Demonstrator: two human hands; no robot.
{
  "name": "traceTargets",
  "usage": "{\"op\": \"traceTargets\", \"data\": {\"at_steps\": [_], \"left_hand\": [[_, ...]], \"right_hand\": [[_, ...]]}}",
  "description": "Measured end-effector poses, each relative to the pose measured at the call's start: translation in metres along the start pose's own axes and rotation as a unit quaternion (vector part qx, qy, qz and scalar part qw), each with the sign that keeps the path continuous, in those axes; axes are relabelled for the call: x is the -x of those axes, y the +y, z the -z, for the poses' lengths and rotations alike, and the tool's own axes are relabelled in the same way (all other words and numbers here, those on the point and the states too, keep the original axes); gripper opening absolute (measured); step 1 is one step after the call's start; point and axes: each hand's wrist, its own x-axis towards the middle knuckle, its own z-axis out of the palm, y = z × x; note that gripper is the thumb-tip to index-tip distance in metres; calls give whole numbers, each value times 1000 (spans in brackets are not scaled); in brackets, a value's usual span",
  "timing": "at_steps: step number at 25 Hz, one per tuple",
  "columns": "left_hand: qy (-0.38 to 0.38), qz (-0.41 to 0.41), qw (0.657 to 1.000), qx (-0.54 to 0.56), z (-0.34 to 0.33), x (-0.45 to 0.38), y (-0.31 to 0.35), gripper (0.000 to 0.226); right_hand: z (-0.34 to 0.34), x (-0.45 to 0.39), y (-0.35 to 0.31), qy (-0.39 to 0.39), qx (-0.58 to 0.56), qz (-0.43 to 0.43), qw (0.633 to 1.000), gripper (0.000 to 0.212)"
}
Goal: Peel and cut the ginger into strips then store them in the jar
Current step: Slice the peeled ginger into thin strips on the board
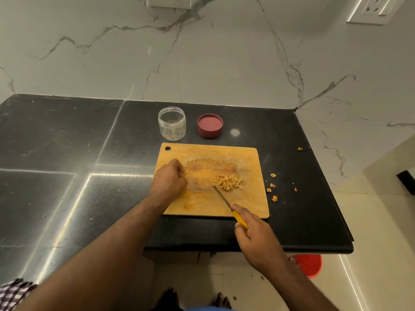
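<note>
Right hand (pixel 251 230) gripping the yellow-handled knife (pixel 226 202), blade tip down at the near edge of the ginger strips (pixel 230 182). Left hand (pixel 170 178) curled on the cutting board (pixel 202 209), possibly pinching a scrap; cannot tell. Cutting apparently finished. Best now to sweep strips into one tight heap with the flat blade, avoiding peel scraps (pixel 272 186) on the tabletop (pixel 67 198). Beyond, open empty jar (pixel 171 123), lid (pixel 210 125) alongside.
</note>
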Motion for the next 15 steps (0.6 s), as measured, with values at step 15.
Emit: {"op": "traceTargets", "data": {"at_steps": [15], "left_hand": [[-124, 130, 912, 369, -10, 26, 11, 16]], "right_hand": [[10, 5, -7, 5, -30, -13, 999, 49]]}}
